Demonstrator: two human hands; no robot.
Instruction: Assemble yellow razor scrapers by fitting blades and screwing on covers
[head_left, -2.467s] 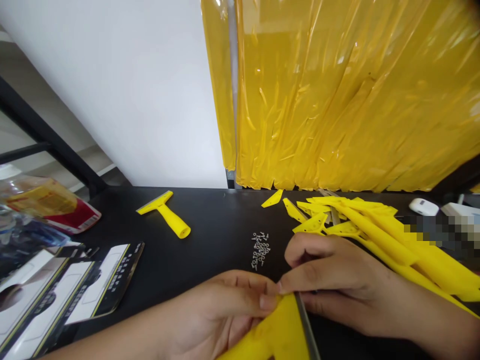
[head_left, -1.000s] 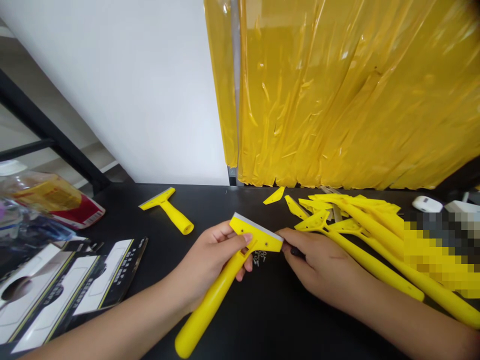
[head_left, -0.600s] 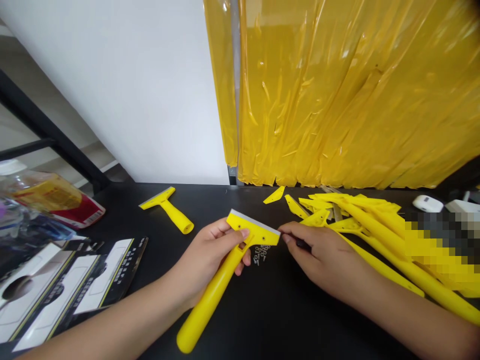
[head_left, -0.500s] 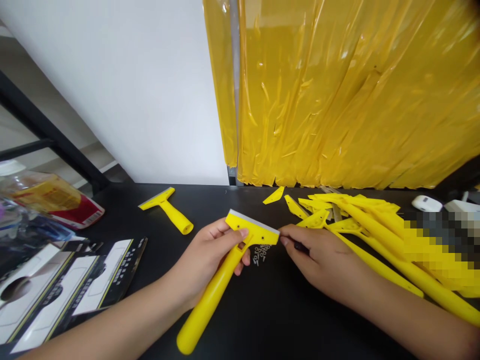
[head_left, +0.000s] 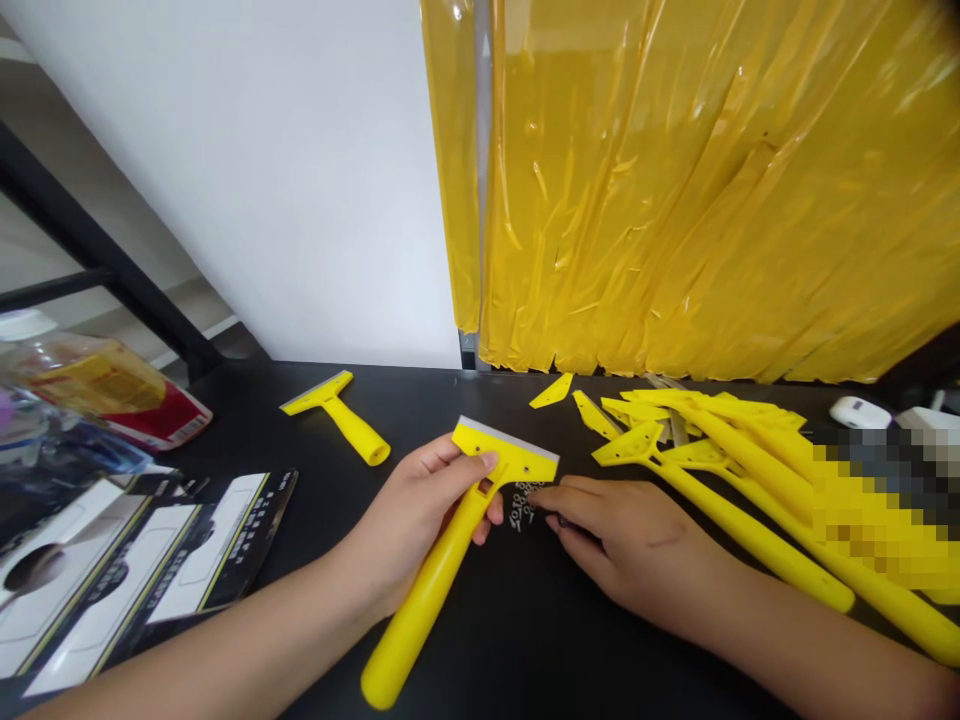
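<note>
Just beneath the right hand [head_left: 626, 548], pinched narrow on something small and dark, lie the little screws [head_left: 523, 505], and beside them the left hand [head_left: 416, 530] firmly grips the yellow scraper [head_left: 442, 590], blade end held clear of the worktop [head_left: 480, 665].

This looks like a small assembly workshop: a black workbench [head_left: 247, 420] carries a heap of yellow plastic scraper parts [head_left: 750, 480] beyond the right hand [head_left: 622, 545], small screws [head_left: 523, 505] just beside that hand, and printed cardboard backing cards [head_left: 202, 545] near the left hand [head_left: 416, 530]. Yellow plastic sheeting [head_left: 675, 200] hangs ahead of the right hand, next to a white wall [head_left: 225, 180], and a black metal railing [head_left: 90, 240] stands well beyond the left hand.
</note>
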